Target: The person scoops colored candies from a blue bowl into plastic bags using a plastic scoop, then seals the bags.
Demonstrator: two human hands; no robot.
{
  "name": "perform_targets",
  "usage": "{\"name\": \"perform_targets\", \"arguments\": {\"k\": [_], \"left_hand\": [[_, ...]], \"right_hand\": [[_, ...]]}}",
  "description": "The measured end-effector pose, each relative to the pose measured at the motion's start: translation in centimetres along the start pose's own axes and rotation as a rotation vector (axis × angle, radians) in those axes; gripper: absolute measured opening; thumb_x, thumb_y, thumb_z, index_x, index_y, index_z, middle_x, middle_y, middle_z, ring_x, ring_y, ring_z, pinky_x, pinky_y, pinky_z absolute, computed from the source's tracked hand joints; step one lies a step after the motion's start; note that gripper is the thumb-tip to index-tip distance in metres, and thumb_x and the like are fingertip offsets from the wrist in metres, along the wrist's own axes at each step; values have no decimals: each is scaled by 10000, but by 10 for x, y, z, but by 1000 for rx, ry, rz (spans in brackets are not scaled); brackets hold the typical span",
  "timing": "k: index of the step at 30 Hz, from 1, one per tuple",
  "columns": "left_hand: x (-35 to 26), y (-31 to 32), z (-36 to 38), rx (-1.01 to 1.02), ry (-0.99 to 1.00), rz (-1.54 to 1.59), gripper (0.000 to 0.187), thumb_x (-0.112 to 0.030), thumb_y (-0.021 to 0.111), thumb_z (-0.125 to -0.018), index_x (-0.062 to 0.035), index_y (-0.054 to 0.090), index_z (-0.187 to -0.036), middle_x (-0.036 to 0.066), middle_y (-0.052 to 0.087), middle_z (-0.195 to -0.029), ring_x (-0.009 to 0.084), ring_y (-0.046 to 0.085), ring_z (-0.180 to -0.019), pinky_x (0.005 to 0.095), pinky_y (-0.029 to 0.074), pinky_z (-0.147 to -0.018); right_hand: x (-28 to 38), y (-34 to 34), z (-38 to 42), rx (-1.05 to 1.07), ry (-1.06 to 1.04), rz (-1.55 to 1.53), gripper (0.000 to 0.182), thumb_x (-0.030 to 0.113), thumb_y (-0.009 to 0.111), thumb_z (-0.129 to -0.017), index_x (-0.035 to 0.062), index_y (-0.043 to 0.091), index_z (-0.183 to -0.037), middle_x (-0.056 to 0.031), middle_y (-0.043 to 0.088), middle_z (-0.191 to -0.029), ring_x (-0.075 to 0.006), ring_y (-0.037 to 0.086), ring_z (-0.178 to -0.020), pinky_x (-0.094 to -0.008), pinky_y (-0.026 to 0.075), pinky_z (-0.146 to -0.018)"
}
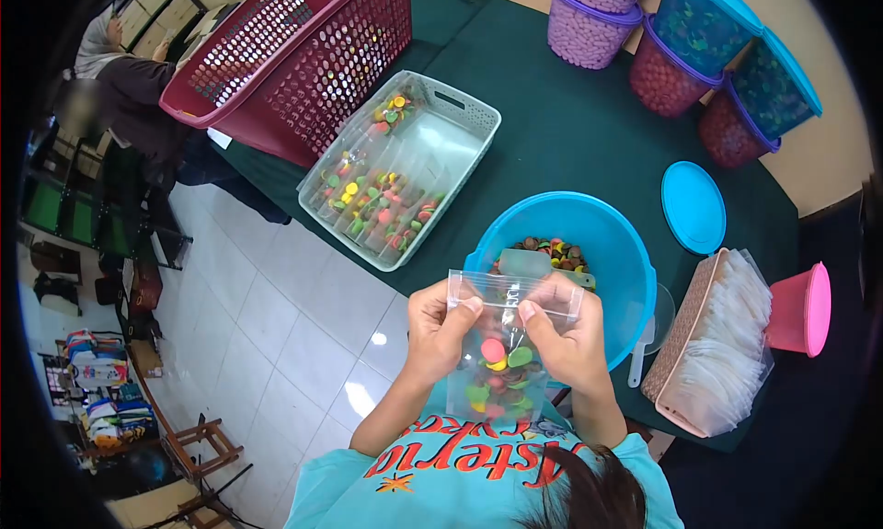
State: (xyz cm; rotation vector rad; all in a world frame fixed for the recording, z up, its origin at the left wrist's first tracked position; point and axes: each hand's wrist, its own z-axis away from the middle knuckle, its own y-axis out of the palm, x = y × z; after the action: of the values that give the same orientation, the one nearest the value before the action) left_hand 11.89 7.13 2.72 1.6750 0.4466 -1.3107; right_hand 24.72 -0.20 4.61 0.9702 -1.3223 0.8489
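A clear zip bag (497, 382) partly filled with colourful round candies hangs upright in front of my chest. My left hand (437, 331) pinches the left part of its top near the seal, thumb in front. On the other side, my right hand (566, 331) grips the same seal with thumb and fingers. Just beyond the hands stands a blue basin (635, 253) with loose candies (563, 251) at its bottom. A translucent scoop (524, 264) lies in it, partly hidden by the bag and my fingers.
Left of the basin, a pale tray (469, 175) contains several filled bags. A maroon basket (303, 97) stands behind it. At right are a box of flat bags (727, 345), a pink tub (800, 313) and a blue lid (693, 207). Lidded tubs (593, 32) line the back. Another person (138, 97) stands at far left.
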Motion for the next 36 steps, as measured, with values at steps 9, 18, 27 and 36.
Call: {"name": "perform_targets", "arguments": {"k": [9,18,27,36], "left_hand": [[-48,-91,14,44,-144,-94,95,-41,577,-763,34,598,-709,79,592,-656,117,584,-595,213,472,-507],[-78,-195,43,-138,-101,-23,129,-62,552,-765,38,606,-704,75,588,-648,128,574,-580,237,457,-538],[-86,-257,55,-233,-125,-33,168,-93,530,-793,63,588,-772,102,602,-681,169,594,-624,273,482,-614],[-96,-271,15,-111,-232,-67,360,-241,445,-883,89,552,-981,201,609,-891,279,614,-743,353,506,-668]], "right_hand": [[-13,106,-4,11,54,-66,142,52,559,-776,33,481,-659,44,470,-582,-2,416,-539,-190,324,-448],[-39,212,-29,285,149,-65,124,85,566,-769,-5,541,-688,-21,560,-612,-48,490,-557,-223,400,-490],[-62,255,-55,431,332,-160,138,131,588,-796,6,567,-743,-18,572,-672,-70,533,-623,-216,416,-549],[-73,241,-98,353,323,-253,187,158,582,-812,-23,614,-848,-48,605,-737,-97,569,-670,-221,438,-611]]}}
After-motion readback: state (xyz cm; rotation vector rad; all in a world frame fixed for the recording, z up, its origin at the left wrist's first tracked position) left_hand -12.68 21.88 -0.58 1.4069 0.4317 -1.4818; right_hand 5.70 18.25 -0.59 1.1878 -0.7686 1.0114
